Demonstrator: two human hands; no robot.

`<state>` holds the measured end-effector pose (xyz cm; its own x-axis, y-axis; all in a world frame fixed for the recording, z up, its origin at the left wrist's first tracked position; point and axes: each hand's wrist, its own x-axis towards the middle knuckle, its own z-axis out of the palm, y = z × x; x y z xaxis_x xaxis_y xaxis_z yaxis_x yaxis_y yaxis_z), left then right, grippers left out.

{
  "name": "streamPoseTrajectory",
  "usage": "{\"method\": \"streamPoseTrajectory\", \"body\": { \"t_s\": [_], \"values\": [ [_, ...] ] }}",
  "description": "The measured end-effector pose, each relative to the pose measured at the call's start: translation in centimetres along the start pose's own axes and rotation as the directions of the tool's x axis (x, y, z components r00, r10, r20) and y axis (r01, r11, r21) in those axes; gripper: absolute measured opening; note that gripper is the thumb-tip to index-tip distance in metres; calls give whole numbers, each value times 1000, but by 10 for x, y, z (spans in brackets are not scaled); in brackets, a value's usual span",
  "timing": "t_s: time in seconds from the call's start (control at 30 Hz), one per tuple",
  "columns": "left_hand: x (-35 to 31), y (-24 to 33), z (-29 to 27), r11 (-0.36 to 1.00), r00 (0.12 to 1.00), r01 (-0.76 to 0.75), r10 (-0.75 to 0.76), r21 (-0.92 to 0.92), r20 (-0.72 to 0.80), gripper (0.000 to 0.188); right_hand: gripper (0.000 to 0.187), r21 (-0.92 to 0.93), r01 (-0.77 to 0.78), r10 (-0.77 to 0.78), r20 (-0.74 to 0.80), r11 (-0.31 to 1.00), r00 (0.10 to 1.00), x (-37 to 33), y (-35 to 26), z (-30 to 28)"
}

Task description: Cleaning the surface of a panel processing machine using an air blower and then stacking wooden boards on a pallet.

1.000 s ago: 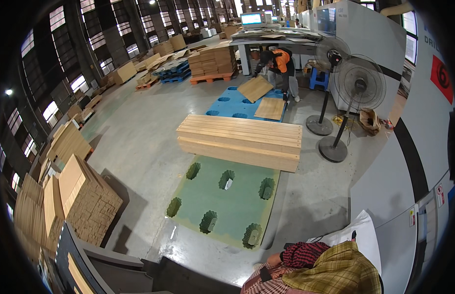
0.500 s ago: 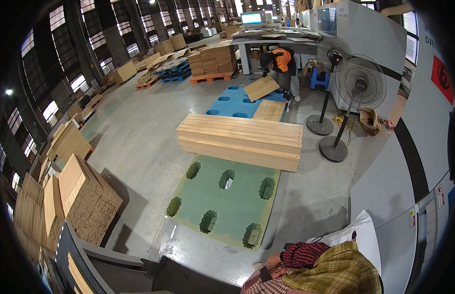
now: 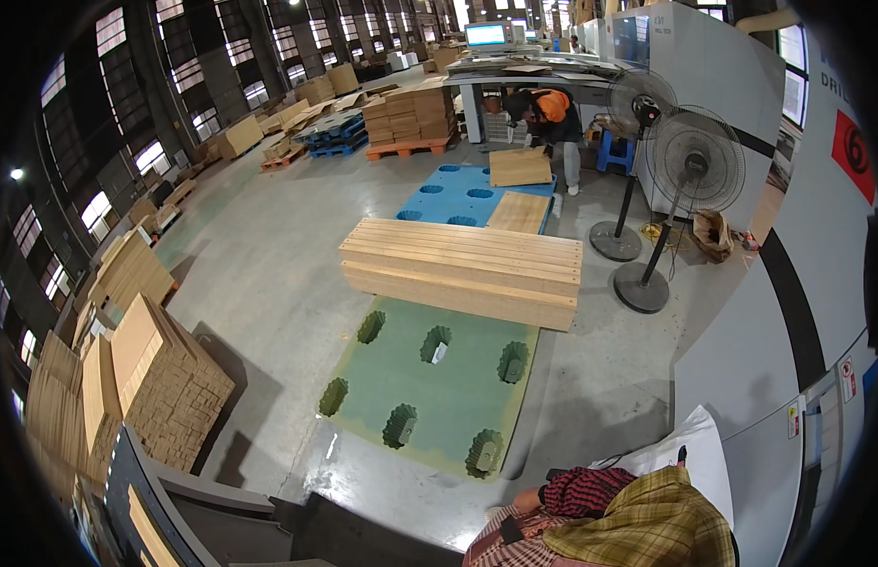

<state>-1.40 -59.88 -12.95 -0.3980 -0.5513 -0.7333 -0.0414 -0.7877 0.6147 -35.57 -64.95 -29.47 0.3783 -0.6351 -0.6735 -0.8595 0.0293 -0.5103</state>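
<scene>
At the lower edge, right of the middle, a red-and-black checked sleeve lies beside yellow-green plaid cloth. A small patch of bare skin shows at the sleeve's left end, with a dark patch below it. I cannot make out fingers or anything held; it may be part of my left arm. My right hand is out of sight. Closest ahead lies a green pallet with recessed pockets, and a white scrap sits in one. A stack of long wooden boards lies across its far end.
Beyond the stack, a co-worker in orange and black bends at a blue pallet, holding or touching a wooden panel. Another panel lies nearer. Two standing fans are at right, beside grey machine cabinets. Stacked boards fill the left.
The co-worker's panel has gone from tilted to nearly level, slightly to the right, over the blue pallet. The co-worker has shifted right. My sleeve and the cloth are practically unmoved.
</scene>
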Motion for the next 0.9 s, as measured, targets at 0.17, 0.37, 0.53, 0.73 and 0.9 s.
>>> {"method": "streamPoseTrajectory", "body": {
  "t_s": [0.17, 0.37, 0.53, 0.73, 0.9],
  "values": [
    [2, -5, -2, 1000, 1000, 0, 1, -20, 7, 11, 24, -18, 17, -16, 40, 1000, 999, -5, -6, -6],
    [4, -7, -5, 1000, 1000, 3, -2, -31, 25, 11, 24, 1, -5, 5, 17, 1000, 1000, 1, 2, 4],
    [6, -12, -8, 999, 999, 4, -3, -49, 33, 11, 25, -5, -14, 14, -6, 1000, 1000, 1, 0, 5],
    [9, -16, -12, 998, 999, 6, -3, -68, 48, 12, 25, 11, 3, -3, -4, 1000, 1000, 13, 9, 16],
    [11, -20, -15, 996, 998, 6, -2, -86, 56, 12, 26, -27, -3, 3, 9, 1000, 1000, 16, 11, 19]
  ]
}}
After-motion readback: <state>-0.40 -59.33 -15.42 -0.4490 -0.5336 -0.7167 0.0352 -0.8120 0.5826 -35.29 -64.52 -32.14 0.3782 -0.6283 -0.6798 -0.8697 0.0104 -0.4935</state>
